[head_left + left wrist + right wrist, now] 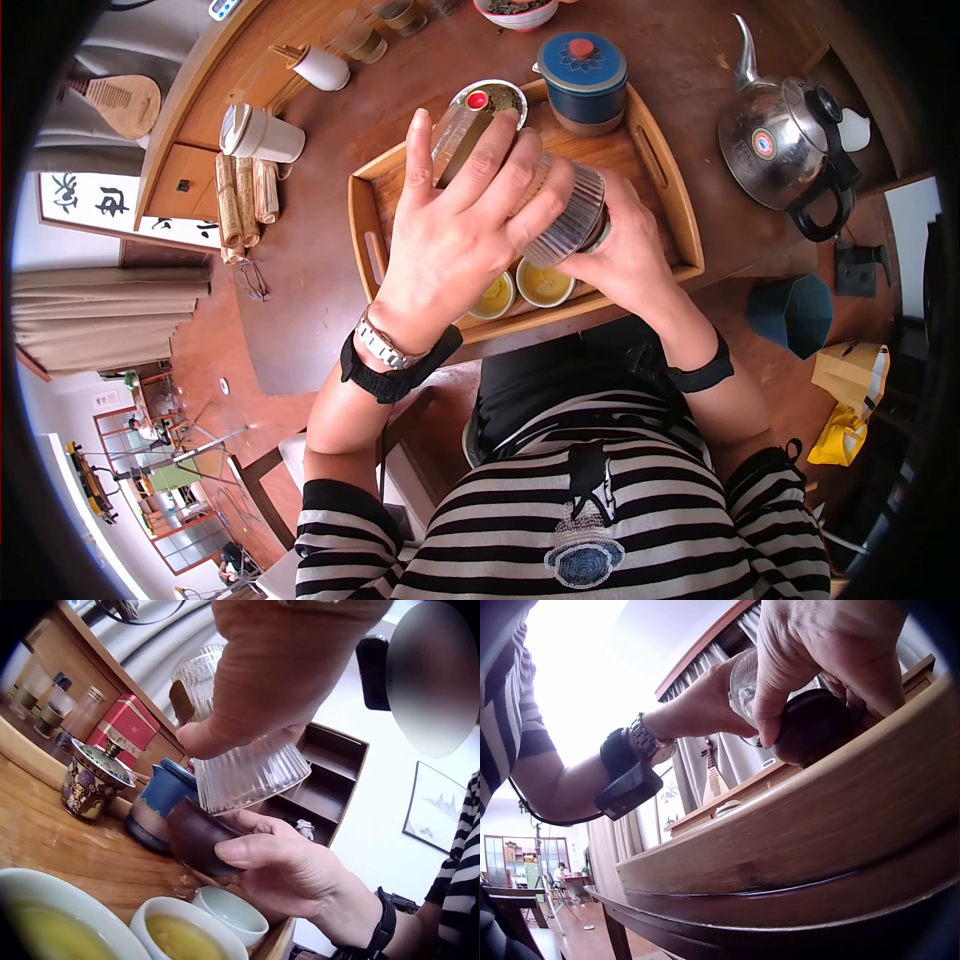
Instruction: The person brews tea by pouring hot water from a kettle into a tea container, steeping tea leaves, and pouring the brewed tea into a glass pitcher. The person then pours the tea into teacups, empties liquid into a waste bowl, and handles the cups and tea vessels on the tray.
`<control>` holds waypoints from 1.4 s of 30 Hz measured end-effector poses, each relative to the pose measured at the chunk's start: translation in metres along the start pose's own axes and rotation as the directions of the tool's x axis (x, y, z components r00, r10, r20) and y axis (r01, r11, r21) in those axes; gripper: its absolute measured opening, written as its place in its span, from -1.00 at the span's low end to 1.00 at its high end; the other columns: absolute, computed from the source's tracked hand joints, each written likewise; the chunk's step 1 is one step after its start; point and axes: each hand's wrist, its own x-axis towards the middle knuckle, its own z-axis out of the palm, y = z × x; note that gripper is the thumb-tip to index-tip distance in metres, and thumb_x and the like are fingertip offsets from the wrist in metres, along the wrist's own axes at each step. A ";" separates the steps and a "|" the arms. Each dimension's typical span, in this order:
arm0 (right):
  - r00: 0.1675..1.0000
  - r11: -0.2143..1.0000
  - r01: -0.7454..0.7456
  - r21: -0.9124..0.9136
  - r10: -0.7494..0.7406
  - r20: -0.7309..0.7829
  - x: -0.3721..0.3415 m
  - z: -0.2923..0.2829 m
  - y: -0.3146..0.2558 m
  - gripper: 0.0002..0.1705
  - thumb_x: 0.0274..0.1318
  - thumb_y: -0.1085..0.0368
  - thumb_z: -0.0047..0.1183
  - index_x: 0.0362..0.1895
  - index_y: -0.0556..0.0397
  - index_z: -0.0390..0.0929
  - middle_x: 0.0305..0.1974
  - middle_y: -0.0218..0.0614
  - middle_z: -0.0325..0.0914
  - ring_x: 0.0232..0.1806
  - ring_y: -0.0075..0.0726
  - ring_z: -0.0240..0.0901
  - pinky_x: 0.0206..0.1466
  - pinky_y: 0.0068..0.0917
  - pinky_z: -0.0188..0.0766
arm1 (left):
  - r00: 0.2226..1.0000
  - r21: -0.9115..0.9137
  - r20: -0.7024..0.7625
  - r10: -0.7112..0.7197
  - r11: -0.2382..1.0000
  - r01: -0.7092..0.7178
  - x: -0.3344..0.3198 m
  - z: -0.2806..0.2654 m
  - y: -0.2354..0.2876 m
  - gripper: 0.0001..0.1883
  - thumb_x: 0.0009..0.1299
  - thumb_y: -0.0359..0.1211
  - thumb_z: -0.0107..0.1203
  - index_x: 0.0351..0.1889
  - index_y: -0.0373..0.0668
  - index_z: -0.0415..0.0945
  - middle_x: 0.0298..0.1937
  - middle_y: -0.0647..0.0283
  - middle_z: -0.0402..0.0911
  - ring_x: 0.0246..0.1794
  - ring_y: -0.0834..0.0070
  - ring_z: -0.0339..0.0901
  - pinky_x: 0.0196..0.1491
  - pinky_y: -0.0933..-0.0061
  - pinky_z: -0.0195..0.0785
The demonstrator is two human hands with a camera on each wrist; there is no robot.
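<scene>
My left hand (455, 225) grips a clear ribbed glass vessel (255, 776), tilted with its mouth toward the right. Just below its rim, my right hand (281, 859) holds a small dark brown rounded cup (196, 836), thumb on its side. In the right wrist view the brown cup (810, 729) sits under the right fingers, close over the edge of the wooden tray (795, 817). Pale cups (546, 284) with yellow liquid stand in the tray below the hands. Whether anything flows from the glass, I cannot tell.
A blue lidded pot (582, 80) stands at the tray's back right, and a patterned lidded cup (97, 780) sits nearby. A steel kettle (775, 140) is to the right. On the left are a white tumbler (265, 135) and rolled bamboo mats (240, 200).
</scene>
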 end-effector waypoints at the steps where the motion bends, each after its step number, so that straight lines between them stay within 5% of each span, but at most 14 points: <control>1: 1.000 1.000 0.001 -0.006 -0.001 -0.003 0.000 0.000 0.000 -0.26 -0.45 0.31 0.31 -0.02 0.17 0.31 -0.10 -0.05 0.39 -0.01 0.01 0.29 0.09 -0.20 0.21 | 1.000 -0.011 -0.017 -0.011 1.000 0.011 -0.001 0.000 -0.001 -0.63 0.12 -0.42 0.01 -0.08 0.11 0.44 -0.03 0.40 0.45 0.12 0.49 0.35 0.30 -0.13 -0.32; 5: 1.000 1.000 -0.008 0.011 0.008 0.010 -0.001 -0.001 -0.002 -0.25 -0.43 0.32 0.32 0.00 0.14 0.30 -0.10 -0.07 0.39 0.00 -0.01 0.29 0.09 -0.23 0.21 | 0.993 -0.052 -0.057 -0.104 0.994 0.101 -0.010 0.010 -0.014 -0.54 0.03 -0.47 0.12 -0.04 0.02 0.41 -0.02 0.36 0.44 0.11 0.45 0.36 0.32 -0.06 -0.31; 7: 0.999 0.999 -0.035 0.024 0.035 0.022 -0.001 -0.002 -0.002 -0.25 -0.42 0.32 0.32 0.01 0.12 0.29 -0.10 -0.09 0.38 0.01 -0.04 0.31 0.09 -0.26 0.23 | 0.929 -0.355 -0.087 -0.360 0.882 0.309 -0.019 0.022 -0.021 -0.41 -0.07 -0.48 0.22 0.02 -0.08 0.35 -0.01 0.28 0.44 0.09 0.34 0.36 0.33 -0.02 -0.34; 8: 0.998 0.999 -0.047 -0.010 0.048 0.035 -0.002 -0.004 -0.003 -0.25 -0.41 0.33 0.32 0.01 0.10 0.29 -0.10 -0.10 0.37 0.00 -0.06 0.33 0.08 -0.28 0.25 | 0.899 -0.354 -0.079 -0.430 0.855 0.378 -0.024 0.026 -0.024 -0.32 -0.11 -0.50 0.27 0.06 -0.15 0.29 -0.01 0.23 0.44 0.05 0.35 0.40 0.28 0.05 -0.10; 9: 0.998 0.999 -0.044 -0.020 0.045 0.047 -0.004 -0.006 -0.003 -0.25 -0.41 0.33 0.32 0.01 0.10 0.29 -0.10 -0.10 0.37 0.00 -0.06 0.33 0.08 -0.28 0.25 | 0.892 -0.358 -0.082 -0.444 0.848 0.390 -0.029 0.032 -0.027 -0.32 -0.11 -0.50 0.27 0.06 -0.15 0.29 -0.01 0.23 0.44 0.05 0.35 0.40 0.28 0.05 -0.10; 11: 0.999 0.999 -0.022 -0.027 0.023 0.038 -0.006 -0.012 -0.003 -0.24 -0.42 0.32 0.33 0.02 0.08 0.29 -0.10 -0.11 0.37 -0.02 -0.07 0.35 0.06 -0.27 0.27 | 0.697 -0.801 0.092 -0.711 0.362 0.476 -0.040 0.047 -0.033 -0.32 -0.09 -0.52 0.29 0.06 -0.19 0.27 0.00 0.21 0.44 0.02 0.44 0.41 0.16 0.23 0.18; 13: 0.998 0.999 0.001 -0.054 0.002 0.057 -0.010 -0.019 -0.002 -0.23 -0.42 0.32 0.34 0.03 0.06 0.29 -0.10 -0.13 0.37 -0.02 -0.10 0.36 0.05 -0.28 0.28 | 0.667 -0.829 0.079 -0.741 0.323 0.457 -0.052 0.067 -0.042 -0.32 -0.08 -0.56 0.29 0.05 -0.25 0.24 0.00 0.18 0.43 -0.01 0.49 0.41 0.01 0.43 0.35; 16: 0.995 0.982 -0.047 -0.181 0.063 0.082 -0.015 -0.033 -0.005 -0.26 -0.36 0.43 0.30 0.05 0.09 0.28 -0.07 -0.25 0.42 0.00 -0.36 0.38 0.08 -0.45 0.28 | 0.529 -0.936 0.223 -0.819 -0.028 0.351 -0.064 0.084 -0.048 -0.32 -0.07 -0.53 0.33 0.02 -0.30 0.20 -0.05 0.13 0.44 -0.07 0.43 0.44 -0.05 0.48 0.38; 19: 0.996 0.961 -0.031 -0.273 0.054 0.075 -0.019 -0.043 -0.008 -0.26 -0.35 0.44 0.28 0.06 0.09 0.28 -0.07 -0.26 0.42 -0.01 -0.37 0.38 0.07 -0.45 0.28 | 0.486 -0.926 0.204 -0.850 -0.007 0.377 -0.071 0.094 -0.051 -0.32 -0.06 -0.52 0.33 0.02 -0.31 0.20 -0.05 0.12 0.44 -0.08 0.44 0.44 -0.11 0.51 0.44; 21: 0.993 0.941 -0.029 -0.338 0.066 0.098 -0.021 -0.048 -0.010 -0.26 -0.36 0.45 0.28 0.06 0.09 0.28 -0.08 -0.25 0.42 -0.02 -0.36 0.39 0.07 -0.45 0.28 | 0.425 -0.939 0.255 -0.868 -0.117 0.324 -0.072 0.098 -0.049 -0.32 -0.06 -0.52 0.33 0.02 -0.32 0.19 -0.05 0.11 0.44 -0.08 0.43 0.45 -0.16 0.52 0.48; 23: 0.996 0.940 -0.049 -0.337 0.073 0.060 -0.023 -0.050 -0.008 -0.26 -0.42 0.37 0.30 0.02 0.05 0.31 -0.11 -0.17 0.39 -0.05 -0.12 0.39 0.02 -0.32 0.32 | 0.394 -0.927 0.326 -0.859 -0.209 0.311 -0.075 0.101 -0.049 -0.31 -0.06 -0.51 0.34 0.03 -0.31 0.18 -0.04 0.11 0.44 -0.08 0.42 0.46 -0.17 0.51 0.49; 25: 0.995 0.920 -0.027 -0.392 0.062 0.078 -0.024 -0.052 -0.010 -0.27 -0.42 0.37 0.30 0.01 0.05 0.32 -0.12 -0.17 0.38 -0.05 -0.10 0.37 0.01 -0.32 0.32 | 0.376 -0.923 0.304 -0.875 -0.172 0.345 -0.079 0.106 -0.050 -0.33 -0.02 -0.56 0.29 0.06 -0.34 0.17 0.03 0.08 0.41 -0.05 0.37 0.46 -0.07 0.46 0.44; 33: 0.985 0.799 0.109 -0.591 -0.005 0.175 -0.021 -0.049 -0.021 -0.31 -0.42 0.36 0.26 -0.03 0.07 0.32 -0.13 -0.17 0.35 -0.04 -0.07 0.27 0.04 -0.25 0.21 | 0.393 -0.905 0.221 -0.893 -0.037 0.424 -0.085 0.115 -0.051 -0.32 -0.02 -0.50 0.32 0.06 -0.33 0.20 0.03 0.11 0.41 -0.06 0.41 0.47 -0.12 0.49 0.47; 42: 0.941 0.569 0.288 -0.770 -0.020 0.337 -0.014 -0.043 -0.037 -0.29 -0.48 0.40 0.21 -0.02 0.02 0.32 -0.11 -0.20 0.30 0.00 -0.04 0.20 0.25 -0.01 -0.06 | 0.374 -0.913 0.283 -0.884 -0.129 0.386 -0.083 0.111 -0.049 -0.30 -0.03 -0.49 0.33 0.06 -0.33 0.19 0.02 0.10 0.41 -0.08 0.44 0.47 -0.23 0.54 0.50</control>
